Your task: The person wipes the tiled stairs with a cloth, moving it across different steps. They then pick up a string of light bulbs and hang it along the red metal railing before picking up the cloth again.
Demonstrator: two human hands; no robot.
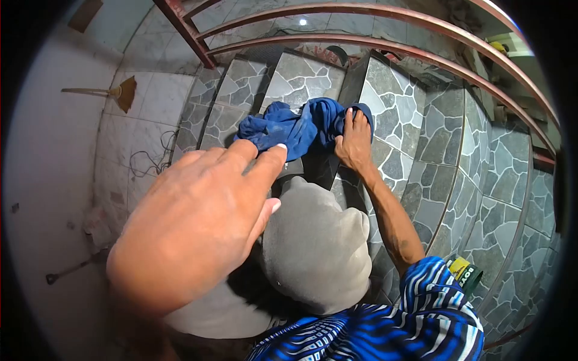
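My left hand (195, 222) is raised close to the camera, back of the hand up, fingers apart and nothing visible in it; the fingertips overlap the view of the cloth. My right hand (355, 141) presses on the right end of a crumpled blue cloth (292, 129), its fingers over the fabric. The cloth lies bunched across the edge of a stair step (388, 90) with a grey stone pattern and white joints. My knee in grey trousers (316, 246) is below the cloth, between my arms.
A reddish metal railing (337, 39) curves across the top and right. More patterned steps (442, 126) lie to the right. A green and yellow can (465, 274) stands by my right sleeve. At the left are a broom (123, 93), thin wire (150, 162) and a white wall (54, 150).
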